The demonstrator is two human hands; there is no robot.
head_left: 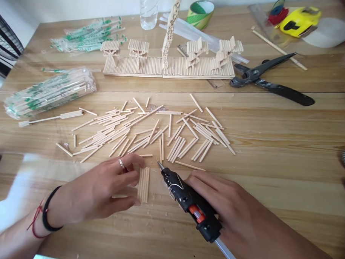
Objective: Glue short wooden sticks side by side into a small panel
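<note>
My right hand (215, 195) is wrapped round a black hot glue gun (184, 194), with a clear glue stick (226, 252) poking out of its back end. The gun's metal nozzle points up and left, just right of a small panel of wooden sticks (143, 185) lying side by side on the table. My left hand (114, 184) steadies this panel, thumb at its lower left and fingers at its upper left edge. Beyond both hands lies a loose scatter of short wooden sticks (116, 129).
At the back stands a stick-built model (169, 69) with a tall curved post. Black pliers (265, 76) lie right of it, near a yellow tape measure (299, 22). Packs of wrapped sticks (52, 93), a plastic bottle (148, 11) and a tape roll (200, 15) are also about.
</note>
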